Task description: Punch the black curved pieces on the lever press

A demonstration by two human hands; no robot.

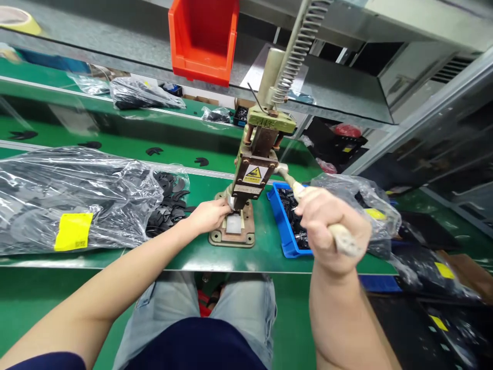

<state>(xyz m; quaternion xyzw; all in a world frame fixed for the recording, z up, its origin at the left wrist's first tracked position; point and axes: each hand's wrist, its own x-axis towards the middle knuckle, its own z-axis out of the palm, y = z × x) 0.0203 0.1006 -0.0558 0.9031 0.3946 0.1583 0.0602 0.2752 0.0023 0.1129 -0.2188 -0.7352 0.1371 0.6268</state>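
Observation:
A hand-lever press (254,149) with a warning label stands on the green workbench (239,259). My right hand (333,226) is wrapped round its lever handle (295,187), to the right of the press body. At the press base (248,239), my left hand (211,215) has its fingers pinched together just beside the ram, near a pale plate (233,224). What those fingertips hold, if anything, is hidden. Right of the base, a blue bin (283,226) contains small black parts.
On the left lies a large clear bag (77,190) with dark curved parts (169,200) spilling from its mouth. Several such pieces (201,161) lie on the green strip behind. Overhead is a shelf with an orange bin (204,46). Another plastic bag (362,198) sits at right.

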